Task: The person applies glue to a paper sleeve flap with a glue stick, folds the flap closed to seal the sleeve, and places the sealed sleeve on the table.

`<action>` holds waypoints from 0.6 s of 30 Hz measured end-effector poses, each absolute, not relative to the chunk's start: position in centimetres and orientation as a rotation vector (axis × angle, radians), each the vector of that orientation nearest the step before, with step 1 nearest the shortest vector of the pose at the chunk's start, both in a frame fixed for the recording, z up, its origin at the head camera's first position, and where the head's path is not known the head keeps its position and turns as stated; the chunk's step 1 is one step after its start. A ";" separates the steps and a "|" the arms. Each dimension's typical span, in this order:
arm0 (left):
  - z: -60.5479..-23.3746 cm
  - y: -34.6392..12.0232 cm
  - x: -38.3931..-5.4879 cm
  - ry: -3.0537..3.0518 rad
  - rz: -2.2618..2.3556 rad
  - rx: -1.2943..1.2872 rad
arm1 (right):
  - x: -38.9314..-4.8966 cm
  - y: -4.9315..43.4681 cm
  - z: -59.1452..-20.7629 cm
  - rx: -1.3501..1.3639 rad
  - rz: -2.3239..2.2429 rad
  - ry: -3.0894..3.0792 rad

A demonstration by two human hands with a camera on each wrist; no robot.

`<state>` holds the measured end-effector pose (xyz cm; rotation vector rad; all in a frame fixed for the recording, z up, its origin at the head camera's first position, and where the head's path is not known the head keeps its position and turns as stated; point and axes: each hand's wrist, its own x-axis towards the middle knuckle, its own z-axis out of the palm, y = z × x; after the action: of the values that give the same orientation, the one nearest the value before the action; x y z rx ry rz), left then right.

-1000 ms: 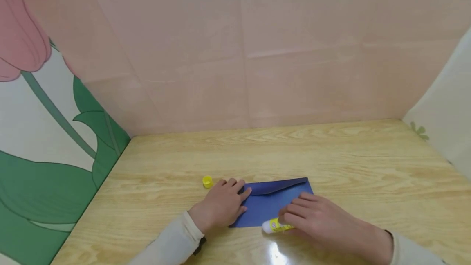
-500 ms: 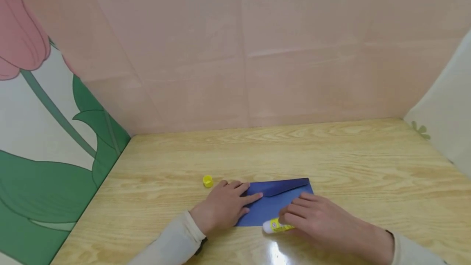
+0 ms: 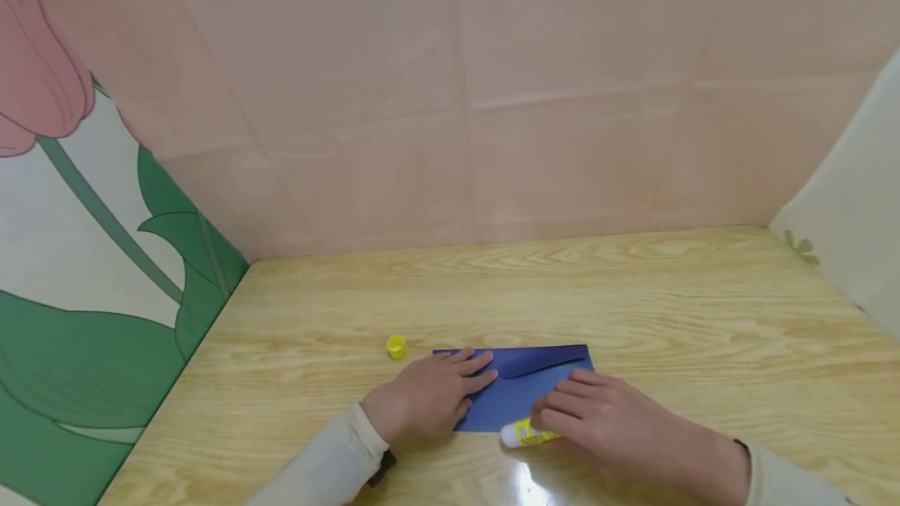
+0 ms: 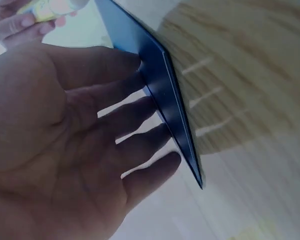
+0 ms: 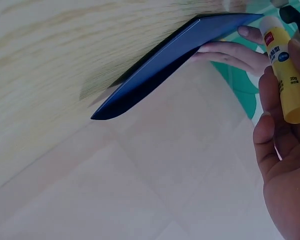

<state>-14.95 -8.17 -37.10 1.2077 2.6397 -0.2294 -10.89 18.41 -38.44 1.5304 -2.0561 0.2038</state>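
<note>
A blue envelope (image 3: 513, 397) lies on the wooden table, its darker flap (image 3: 541, 359) folded over along the far edge and lifted a little toward the right end. My left hand (image 3: 432, 397) rests on the envelope's left part, fingers spread and straight across the flap. In the left wrist view the fingertips touch the blue paper (image 4: 157, 85). My right hand (image 3: 612, 420) holds a yellow glue stick (image 3: 532, 432) with a white end, at the envelope's near edge. The right wrist view shows the fingers curled about the glue stick (image 5: 287, 75).
A small yellow cap (image 3: 397, 347) stands on the table (image 3: 337, 295) just beyond the left hand. A pinkish sheet (image 3: 464, 100) hangs behind the table, and a tulip-patterned cloth (image 3: 91, 318) covers the left side.
My left hand has slid over the flap, which lies flatter than before at the left. The envelope has shifted slightly. The right hand stays in place with the glue stick.
</note>
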 end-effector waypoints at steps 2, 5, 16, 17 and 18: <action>-37.1 -8.3 -15.1 2.593 -0.136 1.184 | -10.9 18.4 -38.5 1.531 0.199 -2.049; -37.1 -8.6 -15.4 2.517 -0.003 1.119 | -10.9 18.4 -38.6 1.524 0.192 -2.031; -37.2 -8.5 -15.3 2.525 0.015 1.085 | -11.0 18.4 -38.6 1.516 0.179 -2.020; -37.2 -8.3 -15.2 2.541 -0.002 1.092 | -11.0 18.4 -38.6 1.515 0.175 -2.019; -37.2 -8.2 -15.2 2.556 -0.009 1.092 | -11.0 18.4 -38.6 1.516 0.172 -2.015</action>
<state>-15.15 -8.21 -37.22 1.0922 2.5563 -0.0089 -10.98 18.36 -38.57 1.5156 -2.0152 0.1717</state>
